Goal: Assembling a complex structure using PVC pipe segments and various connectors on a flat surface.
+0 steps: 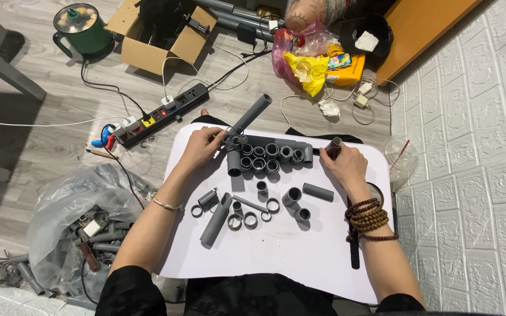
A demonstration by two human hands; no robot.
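A short dark pipe piece is pinched in the right hand at the right end of the grey pipe assembly on the white tray, whose left end is gripped by the left hand. The assembly's long axis runs left to right, its stub openings facing up. The piece is best kept in line with that axis and pushed squarely while the left end is braced.

Two hands are seen: left hand, right hand. One white lap table, one green pot, one cardboard box, one black power strip and one clear plastic cup are counted. The grey pipe pieces are too crowded to count.
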